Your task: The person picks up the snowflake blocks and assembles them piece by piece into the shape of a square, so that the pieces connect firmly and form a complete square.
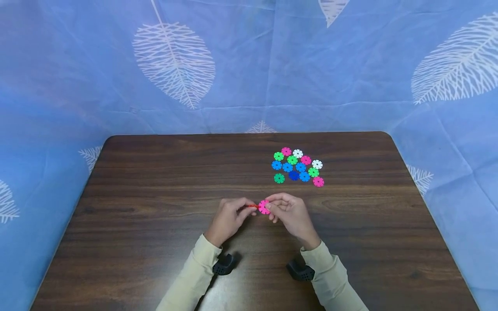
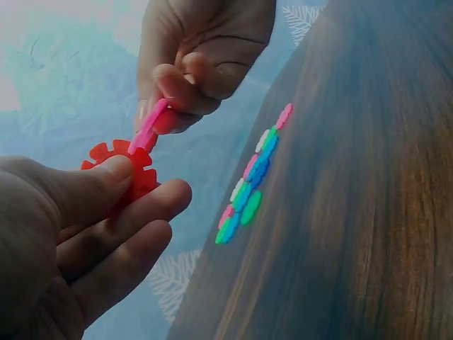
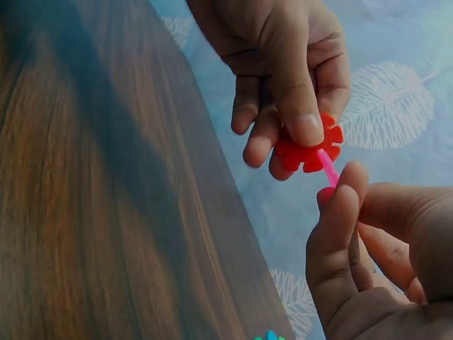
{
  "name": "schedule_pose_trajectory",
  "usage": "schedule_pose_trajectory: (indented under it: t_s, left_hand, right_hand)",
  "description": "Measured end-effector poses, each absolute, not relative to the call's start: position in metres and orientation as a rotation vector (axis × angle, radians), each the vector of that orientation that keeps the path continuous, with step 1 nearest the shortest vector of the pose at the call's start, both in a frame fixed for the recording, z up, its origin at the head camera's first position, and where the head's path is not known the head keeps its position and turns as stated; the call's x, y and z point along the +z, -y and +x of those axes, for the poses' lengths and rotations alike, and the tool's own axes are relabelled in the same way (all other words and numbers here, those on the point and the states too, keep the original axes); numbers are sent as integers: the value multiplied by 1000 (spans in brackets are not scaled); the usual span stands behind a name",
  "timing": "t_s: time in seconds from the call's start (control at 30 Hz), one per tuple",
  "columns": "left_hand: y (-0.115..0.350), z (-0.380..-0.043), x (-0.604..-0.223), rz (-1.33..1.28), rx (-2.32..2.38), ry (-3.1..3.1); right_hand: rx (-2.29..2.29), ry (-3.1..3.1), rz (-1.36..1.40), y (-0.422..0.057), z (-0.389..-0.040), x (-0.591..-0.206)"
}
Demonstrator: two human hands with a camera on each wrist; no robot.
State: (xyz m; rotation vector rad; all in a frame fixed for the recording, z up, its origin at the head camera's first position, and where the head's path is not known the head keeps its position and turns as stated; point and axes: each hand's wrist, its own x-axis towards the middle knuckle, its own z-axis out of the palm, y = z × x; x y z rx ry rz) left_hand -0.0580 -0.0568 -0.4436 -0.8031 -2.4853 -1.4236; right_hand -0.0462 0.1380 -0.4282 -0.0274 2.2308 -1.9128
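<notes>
The left hand (image 1: 229,218) pinches a red disc (image 2: 146,180), edge-on from the head, its notched face clear in both wrist views; right of it, the right hand (image 1: 291,214) pinches an adjoining pink disc (image 1: 263,207). Loose coloured discs (image 1: 292,160) lie farther off, right of centre.

Toward the table's (image 1: 155,181) far edge, right of the middle, lies a cluster of notched discs (image 1: 300,166). Before it, slightly left, the left hand (image 1: 230,220) holds one disc (image 2: 144,177) touching a second disc (image 1: 263,208) in the right hand (image 1: 292,216). A cloth backdrop (image 1: 241,65) hangs behind the far edge.
</notes>
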Motion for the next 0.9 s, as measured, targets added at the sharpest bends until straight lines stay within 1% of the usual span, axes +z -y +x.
schedule_pose_trajectory:
  t_s: [0.3, 0.7, 0.9]
  left_hand:
    - [57, -54, -440, -880, -1350, 2399]
    - [61, -46, -451, -919, -1296, 2456]
    - [64, -46, -451, -933, -1358, 2589]
  right_hand:
    - [-2027, -2153, -139, -135, -46, -425]
    - [-1863, -2155, -70, -135, -43, -435]
    - [-1850, -2123, 10, -129, -40, -439]
